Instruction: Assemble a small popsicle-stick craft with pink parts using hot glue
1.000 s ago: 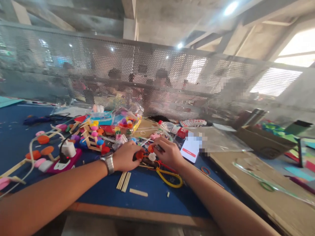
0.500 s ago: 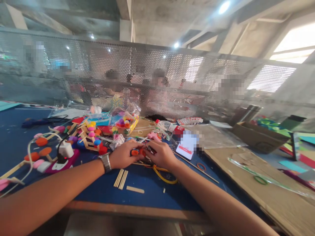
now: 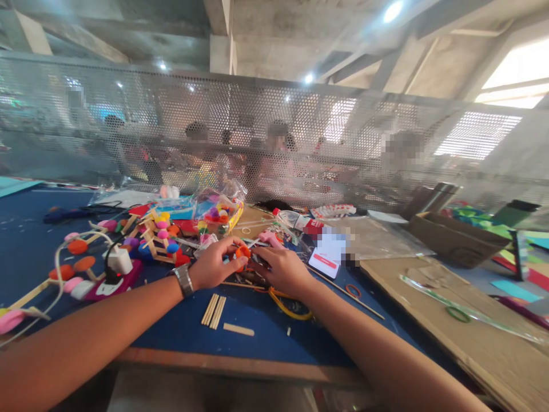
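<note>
My left hand (image 3: pixel 217 263), with a metal watch on its wrist, pinches an orange bottle cap (image 3: pixel 243 252) between thumb and fingers. Close beside it, my right hand (image 3: pixel 283 268) is closed with its fingers curled; the tips and whatever they hold are hidden. Both hands are over a cluttered patch of small scraps. Just behind the right hand lies a pink tool (image 3: pixel 271 239), partly covered. On the blue table (image 3: pixel 171 332) in front are several wooden craft sticks (image 3: pixel 213 311) side by side, a single stick (image 3: pixel 238 329) and a yellow cable loop (image 3: pixel 291 309).
Left are a purple power strip (image 3: pixel 118 280) with a white charger (image 3: pixel 119 260) and colourful stick models (image 3: pixel 156 240). Behind are a bag of caps (image 3: pixel 217 214) and a bottle (image 3: pixel 295 220). A lit phone (image 3: pixel 325 263), cardboard (image 3: pixel 398 303) and a box (image 3: pixel 458 240) are right.
My left hand has lifted slightly with the orange cap, which now shows more plainly between its fingers. My right hand stays close by, its fingers a little lower. The view has shifted slightly.
</note>
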`<act>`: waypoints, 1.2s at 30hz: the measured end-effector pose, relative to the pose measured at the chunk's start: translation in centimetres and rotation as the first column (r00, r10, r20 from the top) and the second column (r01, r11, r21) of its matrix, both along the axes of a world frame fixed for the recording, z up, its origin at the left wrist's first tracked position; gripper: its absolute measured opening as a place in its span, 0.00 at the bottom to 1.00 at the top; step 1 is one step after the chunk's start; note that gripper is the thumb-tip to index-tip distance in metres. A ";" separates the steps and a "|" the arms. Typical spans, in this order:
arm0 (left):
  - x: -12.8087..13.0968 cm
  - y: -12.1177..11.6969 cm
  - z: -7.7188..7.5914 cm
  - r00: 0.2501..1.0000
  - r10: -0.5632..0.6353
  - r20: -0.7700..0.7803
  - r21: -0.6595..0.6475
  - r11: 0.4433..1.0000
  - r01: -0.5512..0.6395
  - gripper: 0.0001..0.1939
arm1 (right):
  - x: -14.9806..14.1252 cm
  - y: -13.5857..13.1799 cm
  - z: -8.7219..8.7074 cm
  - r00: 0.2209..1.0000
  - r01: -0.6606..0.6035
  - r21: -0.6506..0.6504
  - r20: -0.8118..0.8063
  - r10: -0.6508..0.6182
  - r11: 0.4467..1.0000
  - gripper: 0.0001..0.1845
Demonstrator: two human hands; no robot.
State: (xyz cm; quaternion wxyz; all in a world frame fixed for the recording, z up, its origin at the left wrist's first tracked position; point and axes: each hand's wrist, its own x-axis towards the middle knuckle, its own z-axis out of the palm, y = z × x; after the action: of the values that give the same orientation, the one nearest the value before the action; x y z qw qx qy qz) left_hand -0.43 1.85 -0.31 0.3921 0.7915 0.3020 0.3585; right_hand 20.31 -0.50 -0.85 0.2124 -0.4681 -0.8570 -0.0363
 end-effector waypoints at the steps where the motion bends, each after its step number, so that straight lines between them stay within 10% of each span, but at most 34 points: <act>1: 0.0 -0.1 0.1 1.000 -0.016 0.001 0.003 1.000 0.016 0.13 | -0.1 -0.1 0.1 1.000 -0.003 -0.005 0.027 0.003 1.000 0.13; 36: -0.1 -0.5 -0.2 0.947 -0.023 -0.321 0.237 0.966 0.103 0.24 | -1.3 -0.9 1.0 0.959 0.055 -0.198 0.284 0.003 0.979 0.11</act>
State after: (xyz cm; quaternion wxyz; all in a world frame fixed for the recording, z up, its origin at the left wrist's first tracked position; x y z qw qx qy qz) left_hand -0.50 1.39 -0.51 0.2469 0.8911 0.2874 0.2497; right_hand 19.04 -1.45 0.14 0.0382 -0.4886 -0.8715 -0.0177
